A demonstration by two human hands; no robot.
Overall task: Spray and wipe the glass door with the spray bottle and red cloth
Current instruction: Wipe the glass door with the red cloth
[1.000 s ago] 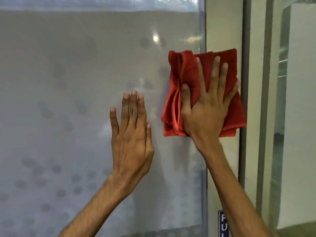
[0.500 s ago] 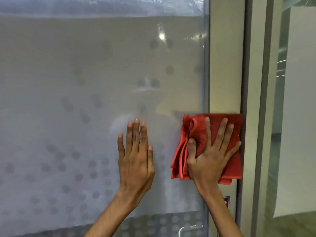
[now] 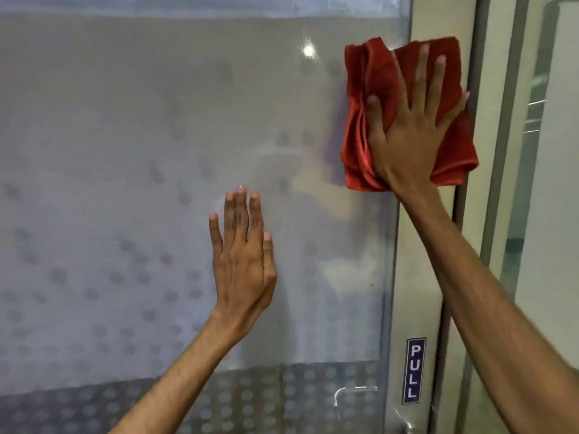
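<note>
A frosted glass door (image 3: 131, 145) with faint dots fills the view. High at its right edge, my right hand (image 3: 410, 136) lies flat with spread fingers on a folded red cloth (image 3: 368, 98), pressing it against the glass and the door's edge. My left hand (image 3: 242, 261) rests flat on the glass lower down and to the left, fingers together, holding nothing. No spray bottle is in view.
A blue PULL sign (image 3: 414, 371) sits on the pale strip at the door's right edge. A metal handle (image 3: 347, 391) shows low behind the glass. A grey door frame (image 3: 498, 151) and another glass panel (image 3: 557, 183) stand to the right.
My right hand slid the red cloth down the door's right edge, then back up to the top right. My left hand stayed flat on the glass.
</note>
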